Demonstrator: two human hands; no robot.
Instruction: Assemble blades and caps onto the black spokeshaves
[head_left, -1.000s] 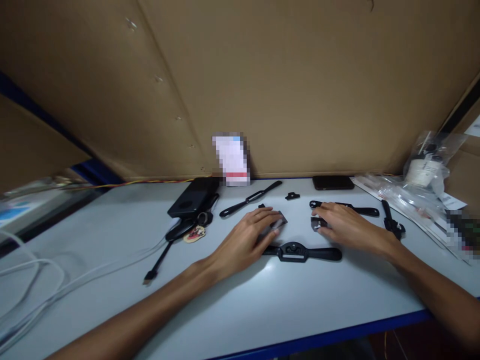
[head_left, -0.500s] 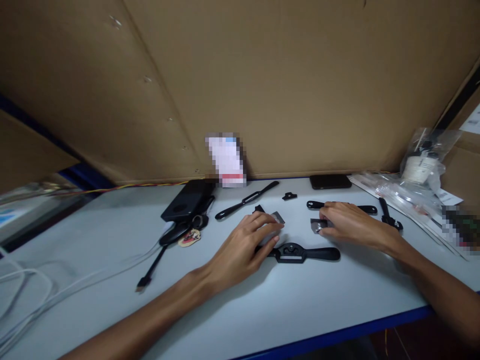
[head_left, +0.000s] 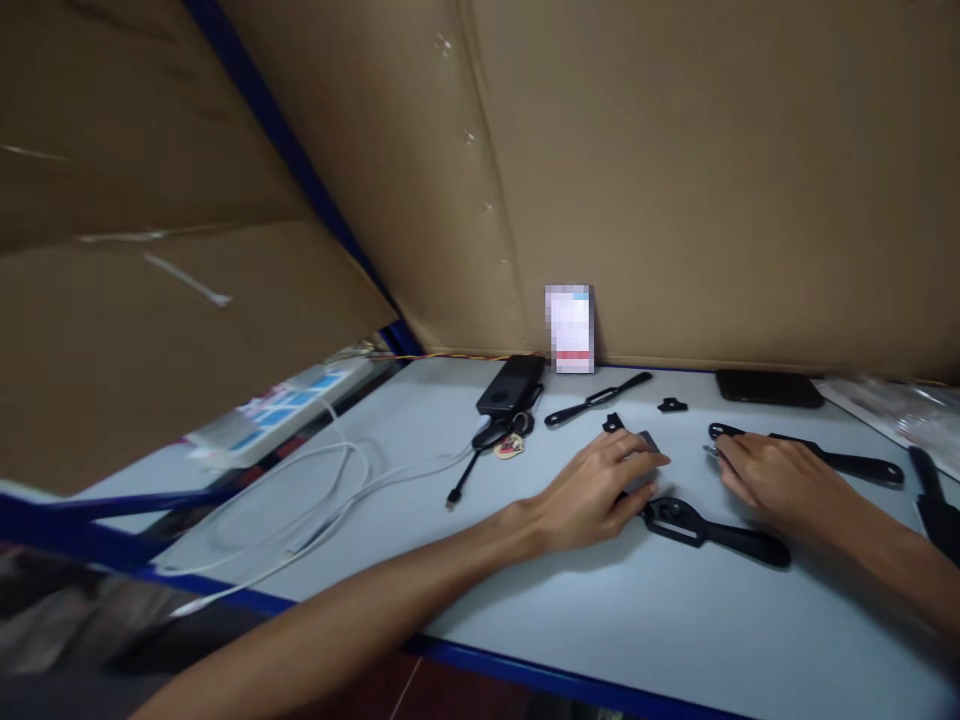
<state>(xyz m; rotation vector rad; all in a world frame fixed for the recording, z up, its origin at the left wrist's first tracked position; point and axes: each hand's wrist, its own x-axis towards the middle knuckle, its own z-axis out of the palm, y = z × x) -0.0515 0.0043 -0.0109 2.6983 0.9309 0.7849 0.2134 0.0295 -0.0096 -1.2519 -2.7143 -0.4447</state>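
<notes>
My left hand (head_left: 600, 485) rests palm down, fingers apart, over the left handle of a black two-handled tool (head_left: 679, 520), hiding that handle. A small grey metal plate (head_left: 651, 441) shows beside its fingertips. Just behind these fingers lies a small black part (head_left: 613, 423). To the right, my right hand (head_left: 772, 475) pinches another small metal plate (head_left: 710, 453), mostly hidden by the fingers. Behind that hand is a second black tool body (head_left: 862, 466). A third, slimmer one (head_left: 600, 398) lies farther back, with a small black bracket (head_left: 673, 405) to its right.
A lit phone (head_left: 571, 330) leans on the cardboard wall. On the grey table (head_left: 525, 610) are a black power bank (head_left: 511, 385), white cables (head_left: 360, 490) at left and a dark phone (head_left: 769, 388). Plastic bags (head_left: 915, 405) and another black piece (head_left: 934, 505) lie at right.
The view has swung left, so the table items appear farther right. The plate at my right hand has tilted and is less visible. My left hand stays by the same tool.
</notes>
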